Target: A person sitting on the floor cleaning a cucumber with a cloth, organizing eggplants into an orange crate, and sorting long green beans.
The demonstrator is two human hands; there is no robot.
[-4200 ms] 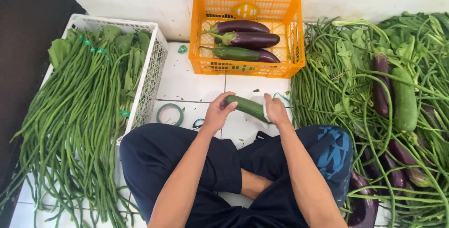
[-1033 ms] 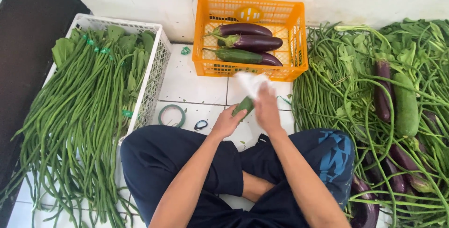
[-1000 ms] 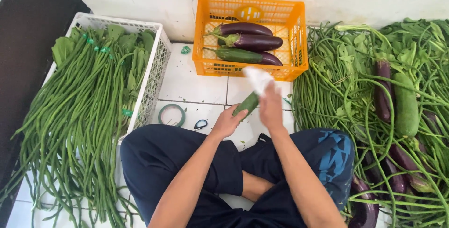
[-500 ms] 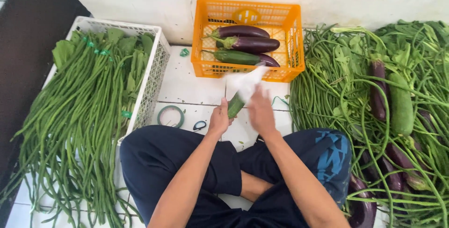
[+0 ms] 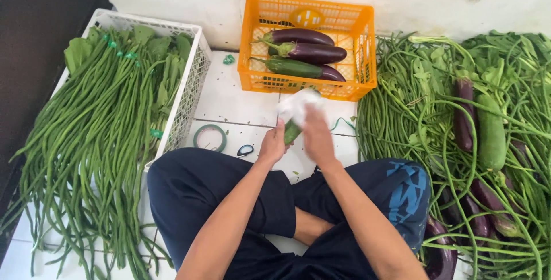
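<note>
Far left, a white crate (image 5: 192, 90) is stuffed with long beans (image 5: 97, 136), stalks all lying one way so they stack flat. A tape roll (image 5: 210, 137) sits on the tile by the knee, in easy reach. Left hand (image 5: 272, 145) is clenched around the low end of a green cucumber (image 5: 293, 130), propping it up so the right hand (image 5: 317, 133) can press a white wrap (image 5: 295, 105) over the top — blurry, probably foam or plastic. Orange crate (image 5: 359, 50) behind holds eggplants (image 5: 304, 44); loose greens (image 5: 436, 102) are piled right.
</note>
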